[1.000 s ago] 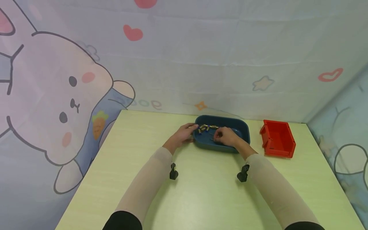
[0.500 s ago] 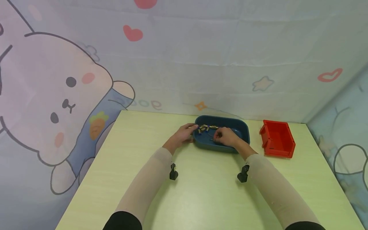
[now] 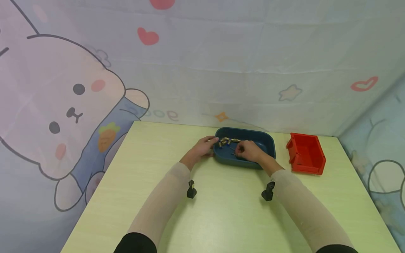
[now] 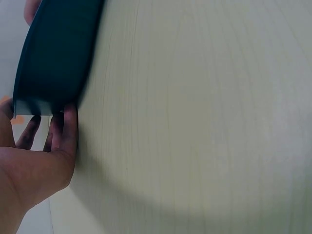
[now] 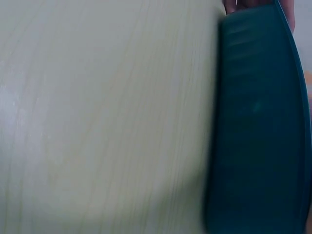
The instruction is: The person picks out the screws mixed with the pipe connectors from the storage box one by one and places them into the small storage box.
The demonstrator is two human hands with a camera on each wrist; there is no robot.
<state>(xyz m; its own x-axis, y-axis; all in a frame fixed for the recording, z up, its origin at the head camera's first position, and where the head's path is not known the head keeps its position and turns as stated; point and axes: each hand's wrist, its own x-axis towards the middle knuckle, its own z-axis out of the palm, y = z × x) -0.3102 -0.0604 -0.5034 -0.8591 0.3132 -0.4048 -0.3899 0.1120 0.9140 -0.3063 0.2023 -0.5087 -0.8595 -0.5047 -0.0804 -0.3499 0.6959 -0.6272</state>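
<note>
A dark blue-green tray [image 3: 234, 161] sits at the back of the table. My left hand [image 3: 200, 147] grips its left end, with fingers on the outer wall and the thumb near the rim; the left wrist view shows that hand [image 4: 41, 161] from below. Inside the tray, my right hand [image 3: 248, 150] has its fingers bunched and pinches what looks like a thin metal piece [image 3: 232, 148], too small to name. Several small brass-coloured parts with blue bits [image 3: 224, 141] lie toward the tray's left back. In the right wrist view the tray's wall [image 5: 258, 122] hides that hand's fingertips.
A red open-front bin [image 3: 306, 154] stands right of the tray, a short gap away. The pale wooden table [image 3: 227, 211] reaches toward me. Behind it hangs a printed cloth [image 3: 202, 70] with a cartoon rabbit, and more cloth is at the right side.
Both hands stay in the same places at the tray. The thin piece at my right fingertips shifts its angle slightly. The head view moves a little.
</note>
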